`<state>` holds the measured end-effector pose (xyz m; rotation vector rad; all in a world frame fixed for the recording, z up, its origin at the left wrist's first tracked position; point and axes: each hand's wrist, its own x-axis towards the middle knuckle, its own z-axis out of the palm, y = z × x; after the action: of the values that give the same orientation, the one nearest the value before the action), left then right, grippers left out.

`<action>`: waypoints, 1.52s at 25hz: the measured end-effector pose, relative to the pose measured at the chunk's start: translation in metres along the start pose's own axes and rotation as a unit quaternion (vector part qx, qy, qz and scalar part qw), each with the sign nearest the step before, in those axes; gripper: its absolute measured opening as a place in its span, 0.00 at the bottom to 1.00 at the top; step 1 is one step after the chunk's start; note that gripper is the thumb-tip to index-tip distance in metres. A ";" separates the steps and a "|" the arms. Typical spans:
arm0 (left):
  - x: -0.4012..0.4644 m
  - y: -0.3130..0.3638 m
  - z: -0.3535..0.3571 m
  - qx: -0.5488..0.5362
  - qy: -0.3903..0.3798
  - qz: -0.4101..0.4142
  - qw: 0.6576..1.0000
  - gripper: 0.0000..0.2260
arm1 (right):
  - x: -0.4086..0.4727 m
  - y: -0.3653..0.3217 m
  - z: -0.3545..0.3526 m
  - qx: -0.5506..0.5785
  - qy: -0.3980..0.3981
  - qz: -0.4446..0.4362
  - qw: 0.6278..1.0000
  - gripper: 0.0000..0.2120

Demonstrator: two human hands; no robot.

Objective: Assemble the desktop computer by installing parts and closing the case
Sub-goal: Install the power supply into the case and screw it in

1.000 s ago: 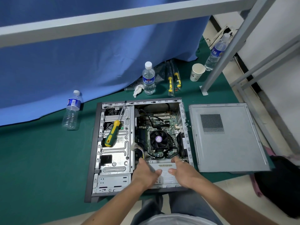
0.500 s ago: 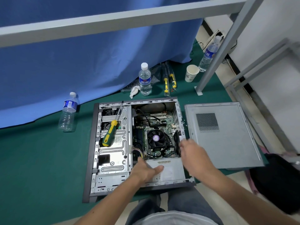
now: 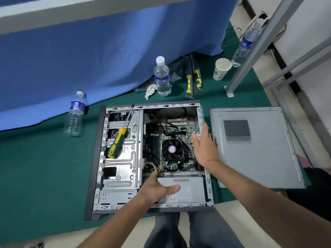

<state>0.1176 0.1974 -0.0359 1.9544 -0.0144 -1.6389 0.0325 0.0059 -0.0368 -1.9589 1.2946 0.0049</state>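
Head: power supply (image 3: 186, 190) under left hand (image 3: 154, 188); right hand (image 3: 204, 145) over motherboard (image 3: 179, 129).

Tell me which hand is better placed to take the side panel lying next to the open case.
The right hand. It is open at the case's right edge, beside the side panel. The left hand rests on the power supply, farther away.
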 end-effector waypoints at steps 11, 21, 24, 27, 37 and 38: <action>0.011 -0.007 -0.003 -0.010 -0.063 0.024 0.998 0.34 | 0.005 0.012 0.009 0.053 0.058 -0.008 0.997 0.24; 0.007 0.002 0.007 -0.049 -0.033 0.002 0.998 0.28 | 0.007 0.013 0.012 0.038 0.066 0.003 0.997 0.24; 0.009 0.005 0.004 -0.024 -0.050 -0.010 0.998 0.27 | 0.006 0.012 0.013 0.033 0.064 0.004 0.997 0.24; 0.012 0.008 0.012 -0.001 -0.026 -0.024 0.999 0.26 | 0.006 0.011 0.011 0.024 0.070 0.002 0.997 0.24; 0.013 0.020 0.009 0.131 -0.039 -0.014 0.991 0.53 | 0.004 0.008 0.011 0.004 0.072 0.007 0.997 0.24; 0.010 0.022 0.008 0.169 -0.037 -0.007 0.985 0.55 | 0.004 0.008 0.011 0.004 0.070 0.004 0.997 0.24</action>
<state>0.1206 0.1724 -0.0366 2.1404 -0.3288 -1.8131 0.0324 0.0080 -0.0507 -1.9759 1.3915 -0.1362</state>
